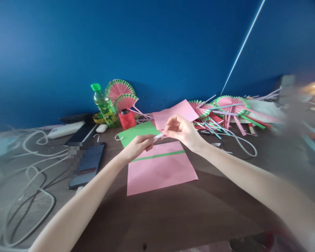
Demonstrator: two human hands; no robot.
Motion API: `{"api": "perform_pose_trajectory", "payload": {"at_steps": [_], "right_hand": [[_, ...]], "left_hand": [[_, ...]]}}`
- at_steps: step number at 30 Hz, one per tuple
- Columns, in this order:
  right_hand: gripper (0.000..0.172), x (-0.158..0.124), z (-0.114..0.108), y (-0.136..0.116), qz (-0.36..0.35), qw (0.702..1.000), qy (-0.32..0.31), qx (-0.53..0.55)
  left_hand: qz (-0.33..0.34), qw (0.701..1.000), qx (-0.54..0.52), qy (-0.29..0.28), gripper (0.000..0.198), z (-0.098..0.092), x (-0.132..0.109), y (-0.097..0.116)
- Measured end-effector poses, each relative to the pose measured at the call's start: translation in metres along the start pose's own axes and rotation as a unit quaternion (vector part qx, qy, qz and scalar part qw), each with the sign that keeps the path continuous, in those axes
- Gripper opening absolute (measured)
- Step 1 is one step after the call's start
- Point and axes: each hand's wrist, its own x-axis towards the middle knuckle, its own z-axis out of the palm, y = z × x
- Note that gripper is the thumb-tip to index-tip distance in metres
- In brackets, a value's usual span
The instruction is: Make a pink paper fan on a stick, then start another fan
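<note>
Two bare forearms [80,203] stretch closest over the brown desk [152,217]. On the left I count one green-capped bottle [104,105], two pleated fans [120,90], one green sheet [136,133]; then the left hand [140,143], fingers pinching one small white piece [158,137] above two pink sheets [162,171] — it looks light, easily bent, best taken by its ends. The right hand [183,133] pinches its other end; beyond, two more fans [232,105].

On the surface [157,217], the front sheet [162,171] has a strip [157,155] lying across it. Behind it is a second sheet [135,132], with a third sheet [175,111] behind that, to the right. A gadget [90,164] lies on the left. Behind the gadget is a bottle [105,106], with fans [118,91] behind it. More fans [227,100] lie back right.
</note>
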Motion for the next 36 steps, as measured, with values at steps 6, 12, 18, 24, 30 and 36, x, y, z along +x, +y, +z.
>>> {"api": "perform_pose_trajectory", "payload": {"at_steps": [6,12,18,24,30,36], "right_hand": [[0.036,-0.005,0.001,-0.003,0.003,0.997,-0.075,0.025],[0.034,-0.006,0.004,-0.006,0.040,0.985,-0.112,0.125],[0.035,-0.007,0.005,-0.015,0.030,0.968,-0.150,0.197],[0.024,0.001,-0.002,-0.012,0.073,0.983,-0.037,0.164],[0.010,0.006,-0.006,0.000,0.142,0.973,-0.027,0.181],[0.009,0.005,-0.005,0.010,0.150,0.966,-0.030,0.207]], "left_hand": [[-0.011,0.994,-0.102,0.030,0.024,0.004,0.000,0.001],[-0.026,0.980,-0.196,-0.004,0.019,0.003,-0.001,0.000],[-0.018,0.968,-0.251,0.025,0.017,0.000,0.003,-0.010],[-0.008,0.987,0.090,0.129,0.034,-0.007,0.004,-0.005],[-0.087,0.917,0.366,0.131,0.018,-0.028,0.004,-0.028],[-0.054,0.891,0.405,0.200,0.017,-0.032,0.007,-0.024]]}}
